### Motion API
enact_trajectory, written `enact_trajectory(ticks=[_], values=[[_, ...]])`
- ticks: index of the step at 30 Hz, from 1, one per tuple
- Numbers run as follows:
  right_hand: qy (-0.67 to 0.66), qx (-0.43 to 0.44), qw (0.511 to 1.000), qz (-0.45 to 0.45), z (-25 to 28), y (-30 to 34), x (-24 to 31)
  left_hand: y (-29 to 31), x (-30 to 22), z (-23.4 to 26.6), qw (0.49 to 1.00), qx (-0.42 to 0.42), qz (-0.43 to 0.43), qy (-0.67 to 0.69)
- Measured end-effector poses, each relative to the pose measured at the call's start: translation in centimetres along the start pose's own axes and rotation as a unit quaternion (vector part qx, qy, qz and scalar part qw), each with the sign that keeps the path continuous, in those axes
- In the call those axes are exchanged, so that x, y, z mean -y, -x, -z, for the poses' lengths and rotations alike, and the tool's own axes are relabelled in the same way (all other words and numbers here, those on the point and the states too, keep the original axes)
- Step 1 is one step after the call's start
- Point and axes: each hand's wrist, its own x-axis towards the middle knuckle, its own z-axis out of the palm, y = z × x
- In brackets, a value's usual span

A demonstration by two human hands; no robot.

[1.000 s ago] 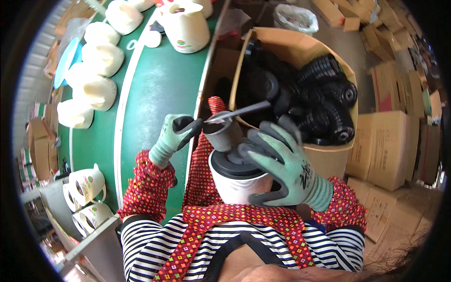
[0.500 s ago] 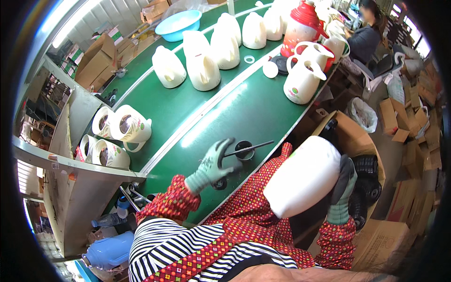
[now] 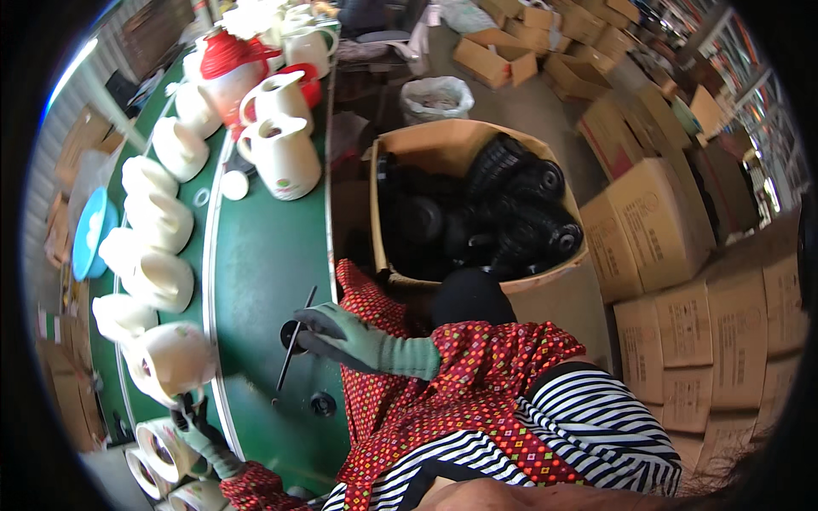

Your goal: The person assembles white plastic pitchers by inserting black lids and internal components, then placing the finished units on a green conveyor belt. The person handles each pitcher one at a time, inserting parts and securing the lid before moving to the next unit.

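At the lower left, my left hand (image 3: 203,434), in a grey-green glove, has its fingers at the handle of a white jug (image 3: 176,358) and seems closed on it. The jug is tilted, its round opening partly showing. My right hand (image 3: 349,336), also gloved, reaches over the green belt with fingers slightly apart. Its fingertips are at a thin dark rod (image 3: 285,376) that crosses a small black cup (image 3: 290,341); a firm grip does not show. A round black part (image 3: 322,404) lies on the belt nearby.
Several white jug bodies (image 3: 159,281) line the belt's left side. Further off stand white jugs (image 3: 286,162) and a red-topped flask (image 3: 228,72). A carton (image 3: 383,247) of black parts is beside the belt; stacked cartons (image 3: 711,341) stand right. A blue basin (image 3: 94,234) is left.
The view has turned right. My left hand has gone from the rod to a jug on the left. My right hand has let go of a white jug body and come to the rod.
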Motion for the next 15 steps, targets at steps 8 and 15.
enact_trajectory(ticks=[8, 15], values=[[-0.096, -0.293, 0.949, -0.070, 20.6, 7.1, -10.5, -14.8, 9.7, 5.0, 0.988, -0.099, 0.091, 0.082], [-0.342, -0.483, 0.762, -0.262, 35.6, 13.6, -13.3, -6.8, -1.6, -12.3, 0.974, -0.157, -0.064, -0.151]])
